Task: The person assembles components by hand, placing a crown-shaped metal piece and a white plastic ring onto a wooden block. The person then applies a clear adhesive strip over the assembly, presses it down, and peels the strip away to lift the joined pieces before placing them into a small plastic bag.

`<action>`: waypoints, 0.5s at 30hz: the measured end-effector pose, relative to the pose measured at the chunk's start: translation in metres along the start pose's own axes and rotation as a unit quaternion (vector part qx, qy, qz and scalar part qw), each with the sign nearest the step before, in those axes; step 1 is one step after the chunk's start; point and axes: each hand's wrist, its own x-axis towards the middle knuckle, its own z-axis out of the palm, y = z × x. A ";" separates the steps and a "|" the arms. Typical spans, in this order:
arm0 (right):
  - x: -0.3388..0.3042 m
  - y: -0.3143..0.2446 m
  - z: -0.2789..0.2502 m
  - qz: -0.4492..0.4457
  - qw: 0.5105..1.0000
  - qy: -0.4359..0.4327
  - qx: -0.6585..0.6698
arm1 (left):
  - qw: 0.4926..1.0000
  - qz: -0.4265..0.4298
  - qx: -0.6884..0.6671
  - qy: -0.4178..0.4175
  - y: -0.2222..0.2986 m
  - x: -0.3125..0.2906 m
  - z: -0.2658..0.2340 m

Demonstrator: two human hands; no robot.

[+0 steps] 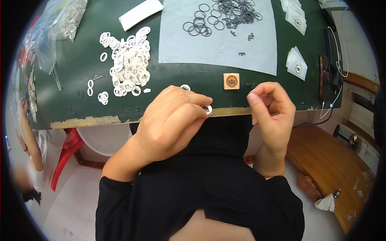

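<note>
My left hand (171, 120) is closed at the table's front edge, its fingertips pinching a small white oval ring (208, 109). Most of that ring is hidden by the fingers. To the right, my right hand (275, 112) is raised with thumb and forefinger pressed together; whatever is between them, if anything, is too small to make out. Between and just beyond the hands sits a small square wooden block (231, 81) with a dark round crown mark on top. Another white ring (185, 87) lies partly covered behind my left hand. A heap of white oval rings (130, 64) spreads to the left.
A pale sheet (177, 48) carries black rings (200, 24) and small black crown-shaped pieces (241, 54). Small packets (296, 64) lie at the right, near a dark power strip (325, 76) with cables. Plastic bags (68, 20) fill the far left corner. Another person's arm (31, 140) shows at left.
</note>
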 end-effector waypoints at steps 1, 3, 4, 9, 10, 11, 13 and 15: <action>-0.003 -0.004 0.004 -0.002 1.000 -0.012 -0.012 | 1.000 0.002 -0.003 -0.002 0.001 0.002 0.003; -0.008 -0.007 0.005 0.026 0.997 -0.069 0.012 | 1.000 -0.010 -0.003 0.007 0.001 0.005 0.008; -0.009 -0.008 0.006 0.044 0.994 -0.089 0.043 | 1.000 0.016 0.001 0.010 -0.002 0.006 0.010; -0.009 -0.009 0.010 0.102 0.980 -0.130 0.112 | 0.999 0.009 0.004 0.048 -0.003 0.006 0.029; -0.009 -0.007 0.010 0.099 0.980 -0.125 0.116 | 0.998 0.036 0.019 0.053 -0.004 0.007 0.031; -0.009 -0.007 0.010 0.099 0.980 -0.123 0.117 | 0.998 0.037 0.018 0.051 -0.004 0.008 0.032; -0.008 -0.005 0.009 0.107 0.981 -0.131 0.098 | 0.996 0.070 0.040 0.044 -0.005 0.010 0.034; -0.008 -0.005 0.009 0.103 0.984 -0.127 0.075 | 0.996 0.076 0.042 0.038 -0.006 0.010 0.036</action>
